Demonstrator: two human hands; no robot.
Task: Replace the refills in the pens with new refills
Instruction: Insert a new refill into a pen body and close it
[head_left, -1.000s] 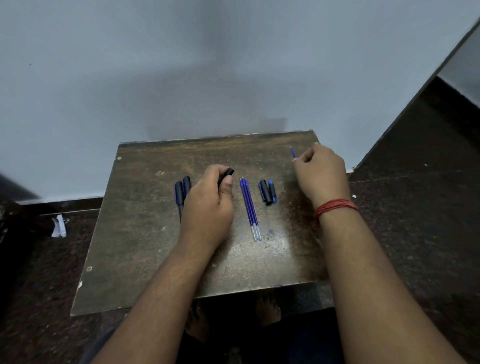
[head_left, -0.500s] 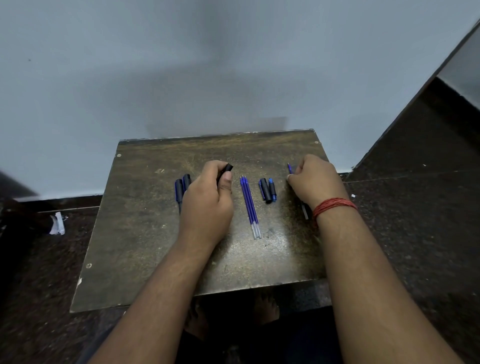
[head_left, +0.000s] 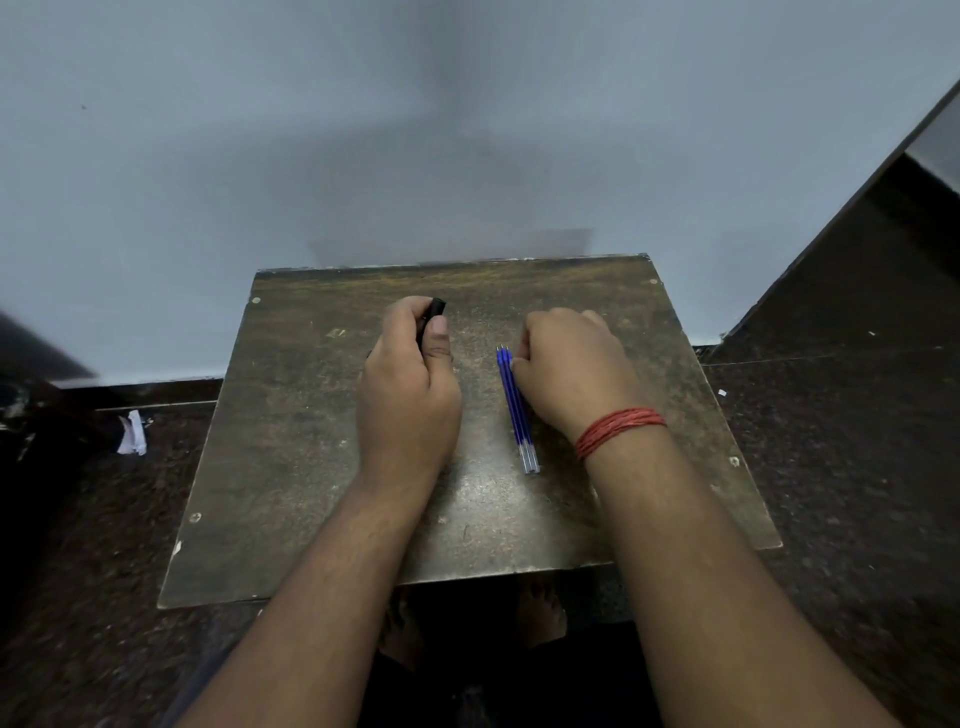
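Left hand (head_left: 410, 384) fingers curl round black plastic pen barrel (head_left: 434, 312), steadying it for refill; right hand (head_left: 569, 371) fingers curled beside blue refills (head_left: 517, 410) on worn brown worktop (head_left: 291, 441), likely picking one; pinch unclear.

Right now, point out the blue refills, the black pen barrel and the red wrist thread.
blue refills (head_left: 514, 405): head view, middle of the bundle's blue shafts.
black pen barrel (head_left: 435, 307): head view, exposed top end above the left hand's thumb.
red wrist thread (head_left: 618, 427): head view, middle of the wraps on the right wrist.

Three blue refills (head_left: 517, 410); one black pen (head_left: 434, 310); two hands.
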